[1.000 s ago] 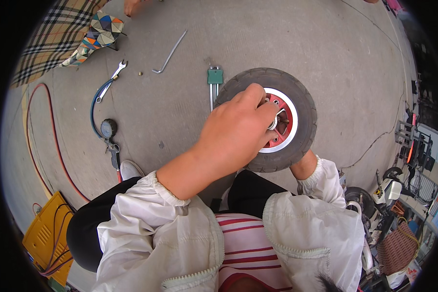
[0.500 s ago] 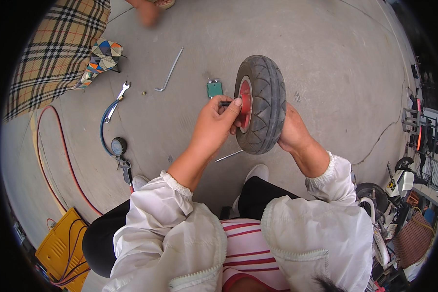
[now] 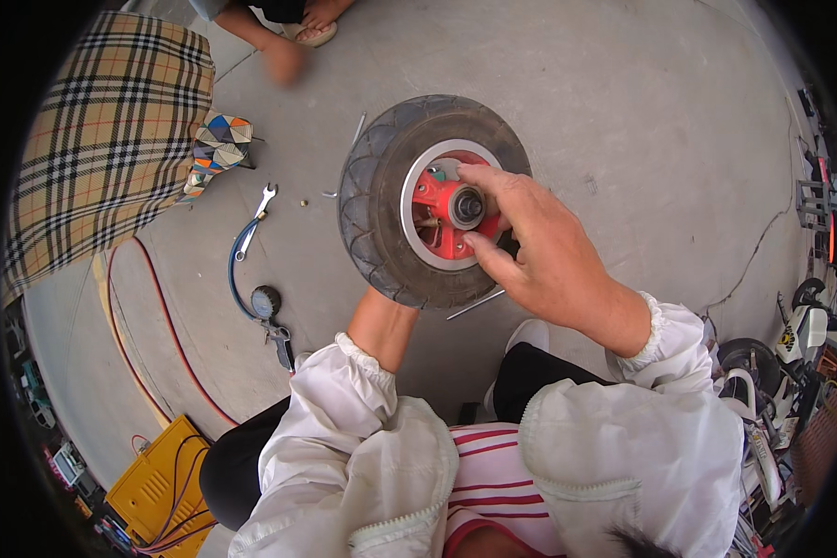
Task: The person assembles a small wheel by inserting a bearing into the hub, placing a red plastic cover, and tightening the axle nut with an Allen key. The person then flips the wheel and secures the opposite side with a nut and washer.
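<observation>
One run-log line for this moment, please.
right hand: fingers on red hub | left hand: behind small black rubber wheel, hidden | wheel: raised over concrete floor

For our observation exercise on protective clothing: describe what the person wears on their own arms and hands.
Both arms are in loose white jacket sleeves with gathered elastic cuffs, the left sleeve and right sleeve pushed up past the wrists. A zip edge runs down the jacket front. The left hand is hidden; the right hand is bare, with no glove, ring or watch visible.
</observation>
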A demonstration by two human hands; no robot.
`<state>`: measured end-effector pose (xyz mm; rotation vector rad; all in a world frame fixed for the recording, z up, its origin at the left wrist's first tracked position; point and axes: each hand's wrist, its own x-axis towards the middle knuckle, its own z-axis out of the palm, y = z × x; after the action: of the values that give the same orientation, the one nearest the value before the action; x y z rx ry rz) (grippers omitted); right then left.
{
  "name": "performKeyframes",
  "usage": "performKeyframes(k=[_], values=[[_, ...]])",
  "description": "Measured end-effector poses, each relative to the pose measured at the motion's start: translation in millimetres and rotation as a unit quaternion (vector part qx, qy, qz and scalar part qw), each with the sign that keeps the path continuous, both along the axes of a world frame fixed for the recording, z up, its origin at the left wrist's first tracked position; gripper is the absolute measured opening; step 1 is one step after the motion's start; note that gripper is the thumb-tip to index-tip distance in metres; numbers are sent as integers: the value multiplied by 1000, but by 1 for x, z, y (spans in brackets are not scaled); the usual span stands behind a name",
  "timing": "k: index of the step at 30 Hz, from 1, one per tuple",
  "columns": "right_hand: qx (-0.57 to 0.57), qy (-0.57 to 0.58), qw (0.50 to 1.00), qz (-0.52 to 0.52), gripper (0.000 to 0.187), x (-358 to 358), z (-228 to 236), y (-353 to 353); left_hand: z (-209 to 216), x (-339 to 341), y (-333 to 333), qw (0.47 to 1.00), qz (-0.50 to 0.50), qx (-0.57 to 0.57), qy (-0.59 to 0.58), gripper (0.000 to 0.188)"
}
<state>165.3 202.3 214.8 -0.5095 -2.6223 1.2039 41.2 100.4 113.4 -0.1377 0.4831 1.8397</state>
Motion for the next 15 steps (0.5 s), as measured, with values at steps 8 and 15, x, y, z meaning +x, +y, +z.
performKeyframes(k=[8, 15], values=[[211, 126, 969, 19, 49, -8, -4, -6, -9, 1, -16, 1000, 26, 1, 16, 27], [292, 161, 943, 9, 58, -7, -7, -16, -9, 5, -26, 999, 30, -2, 31, 27]])
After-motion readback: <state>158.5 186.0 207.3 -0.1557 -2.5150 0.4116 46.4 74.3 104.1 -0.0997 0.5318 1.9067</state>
